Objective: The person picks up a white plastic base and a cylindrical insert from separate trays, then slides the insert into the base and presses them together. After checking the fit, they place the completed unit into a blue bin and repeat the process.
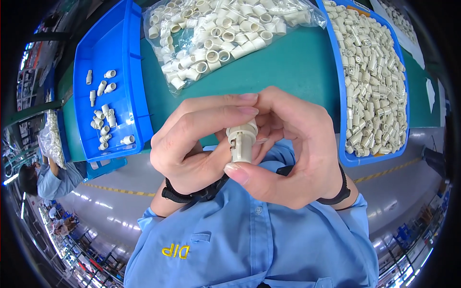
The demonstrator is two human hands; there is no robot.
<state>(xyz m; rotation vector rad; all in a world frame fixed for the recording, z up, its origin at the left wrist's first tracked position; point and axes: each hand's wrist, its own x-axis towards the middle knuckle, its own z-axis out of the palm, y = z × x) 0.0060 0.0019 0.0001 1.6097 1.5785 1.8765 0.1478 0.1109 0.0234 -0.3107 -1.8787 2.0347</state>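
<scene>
Both my hands meet in front of my chest around one cream-white plastic fitting [241,142], a stepped cylinder with a wider collar on top and a slot in its side. My left hand [194,141] wraps it from the left, fingertips over the collar. With my right hand [300,149] I press the thumb to its narrow lower end, the fingers curling behind it. Fingers hide part of the fitting, so I cannot tell whether it is one piece or two joined.
A blue tray [134,81] at the left holds several similar fittings. A clear bag [201,53] of white plastic sleeves lies at the back on the green table [288,62]. The right-hand blue bin [342,91] is heaped with small cream parts. Another person [62,180] sits far left.
</scene>
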